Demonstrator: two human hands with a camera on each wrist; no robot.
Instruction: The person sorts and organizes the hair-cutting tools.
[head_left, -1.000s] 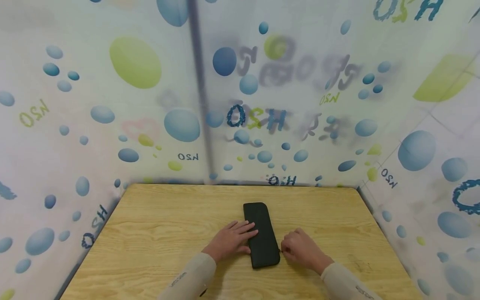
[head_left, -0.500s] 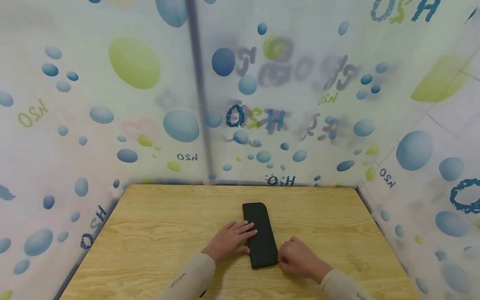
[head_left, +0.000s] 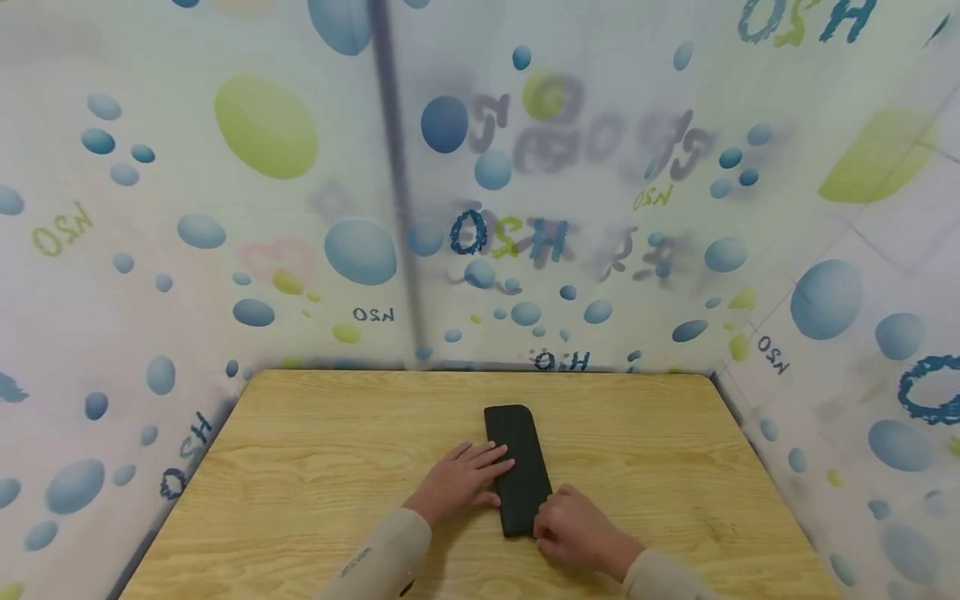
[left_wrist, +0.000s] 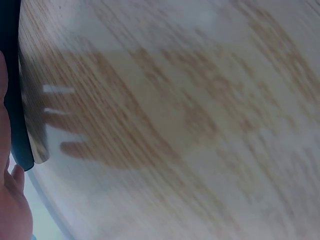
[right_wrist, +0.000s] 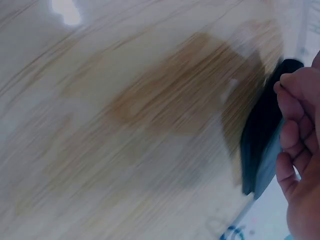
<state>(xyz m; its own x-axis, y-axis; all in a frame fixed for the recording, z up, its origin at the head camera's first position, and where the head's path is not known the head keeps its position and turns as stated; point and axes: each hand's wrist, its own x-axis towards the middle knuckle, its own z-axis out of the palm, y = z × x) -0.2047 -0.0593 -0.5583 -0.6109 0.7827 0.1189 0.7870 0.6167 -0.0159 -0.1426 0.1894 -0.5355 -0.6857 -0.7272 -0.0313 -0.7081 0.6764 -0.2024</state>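
Note:
A flat, long black case (head_left: 522,433) with rounded corners lies on the wooden table, its far end angled slightly left. My left hand (head_left: 459,482) rests on its left side, fingers spread out over the top and thumb by the edge. At the near right corner, the curled right hand (head_left: 576,527) pinches the zipper pull, which the fingers hide. The right wrist view has thumb and forefinger pressed together against the edge of the case (right_wrist: 261,122). Only part of the left hand (left_wrist: 12,205) and a dark strip of the case (left_wrist: 12,110) appear in the left wrist view.
The light wooden table (head_left: 337,433) meets walls on its back, left and right sides. Those walls (head_left: 360,167) carry blue and green bubble prints and lettering. Shadows of the hands fall on the tabletop.
My right hand has slid nearer and leftward along the case's right edge to its near corner, following the zipper. The left hand and the case have stayed in place.

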